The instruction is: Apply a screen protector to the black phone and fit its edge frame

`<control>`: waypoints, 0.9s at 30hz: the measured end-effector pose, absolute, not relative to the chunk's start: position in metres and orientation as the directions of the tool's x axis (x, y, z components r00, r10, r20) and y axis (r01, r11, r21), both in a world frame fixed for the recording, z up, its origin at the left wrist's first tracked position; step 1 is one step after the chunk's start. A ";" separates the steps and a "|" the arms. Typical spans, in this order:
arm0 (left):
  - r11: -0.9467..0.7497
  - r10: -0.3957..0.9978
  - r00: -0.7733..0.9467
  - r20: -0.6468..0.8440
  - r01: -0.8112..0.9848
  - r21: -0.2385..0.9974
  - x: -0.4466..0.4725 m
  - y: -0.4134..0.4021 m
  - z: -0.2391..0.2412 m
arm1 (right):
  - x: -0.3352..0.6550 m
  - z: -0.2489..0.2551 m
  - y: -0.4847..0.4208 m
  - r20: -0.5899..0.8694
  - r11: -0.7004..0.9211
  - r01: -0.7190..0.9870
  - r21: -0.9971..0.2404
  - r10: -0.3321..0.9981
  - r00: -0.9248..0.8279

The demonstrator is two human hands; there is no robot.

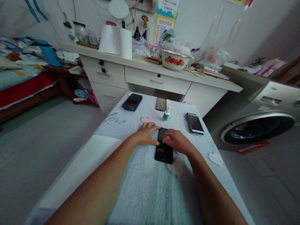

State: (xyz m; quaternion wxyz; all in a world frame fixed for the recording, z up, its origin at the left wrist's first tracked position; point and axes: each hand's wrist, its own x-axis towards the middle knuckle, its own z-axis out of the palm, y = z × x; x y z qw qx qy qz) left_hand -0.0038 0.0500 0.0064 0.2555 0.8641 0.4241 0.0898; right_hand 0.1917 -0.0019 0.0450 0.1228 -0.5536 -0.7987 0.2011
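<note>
A black smartphone (164, 154) lies flat, screen up, on the cloth-covered table in front of me. My left hand (146, 135) steadies it from the left, index finger at its top left corner and thumb at its left side. Over the middle of the screen, my right hand (174, 140) is closed with its knuckles bent down. Whatever is in those fingers, if anything, is too small and hidden to name. Just beyond the phone stands a small white spray bottle (166, 114) with a blue and yellow label.
Phones in a stack (132, 102) lie at the far left of the table, another stack (195, 123) at the right. A phone-shaped brownish item (161, 104) is behind the bottle. Beyond stands a white desk (154, 76) with a flowered bowl (174, 60); a washing machine (257, 109) is at right.
</note>
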 end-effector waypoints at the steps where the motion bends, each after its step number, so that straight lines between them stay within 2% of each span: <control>1: -0.511 0.778 0.625 -0.060 0.686 0.518 -0.004 0.050 0.006 | 0.190 0.044 -0.001 -0.013 0.304 0.842 -0.446 0.938 -0.345; 13: -0.520 0.770 0.634 -0.077 0.693 0.499 -0.004 0.049 0.008 | 0.182 0.031 0.016 0.088 0.216 0.931 -0.295 0.976 -0.199; 27: -0.520 0.773 0.629 -0.088 0.707 0.480 -0.003 0.047 0.010 | 0.200 0.021 0.030 0.138 0.030 0.962 -0.272 0.990 0.008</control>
